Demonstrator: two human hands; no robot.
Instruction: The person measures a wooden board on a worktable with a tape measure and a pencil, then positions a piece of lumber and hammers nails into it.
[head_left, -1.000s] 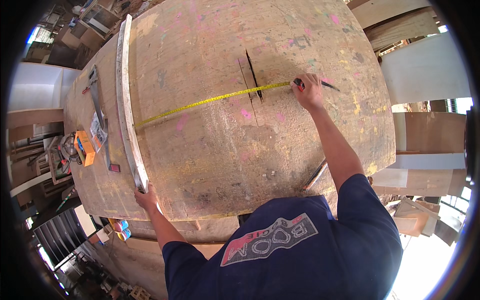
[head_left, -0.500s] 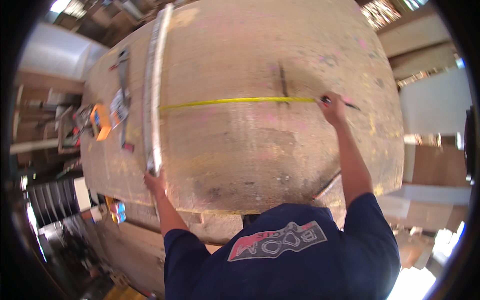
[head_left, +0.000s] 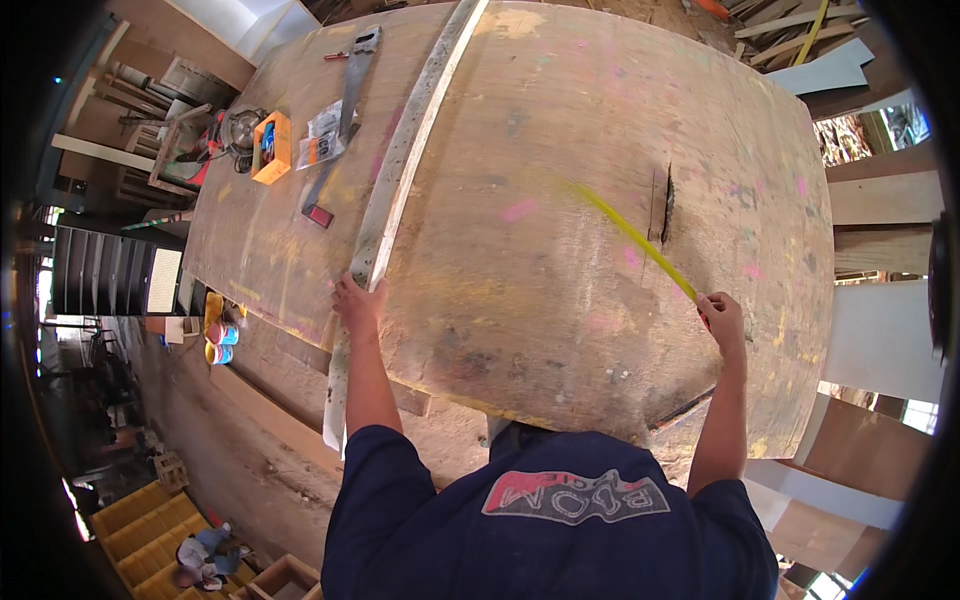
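Note:
A long, straight, pale strip [head_left: 420, 140] of whitish, speckled material lies across the left half of the wooden table. My left hand [head_left: 358, 300] is closed around it close to the table's near edge. Over the right side, my right hand [head_left: 722, 318] grips a tape measure, whose yellow blade [head_left: 640, 240] slants up and left to a blurred end above the tabletop. The case is mostly hidden in my fingers. A dark slot [head_left: 668, 205] in the tabletop is just beyond the blade.
Left of the strip lie a handsaw [head_left: 357, 75], a try square [head_left: 318, 212], a plastic bag [head_left: 322, 138] and an orange box [head_left: 271, 148]. Paint cans [head_left: 221, 345] stand below the table's left edge. A person [head_left: 203, 555] is at lower left. A thin dark stick [head_left: 682, 408] is at the near right edge.
The tape blade has come away from the strip and now slants free, its far end shifted right. My right hand has moved nearer. The whole view has turned, tilting the strip rightward.

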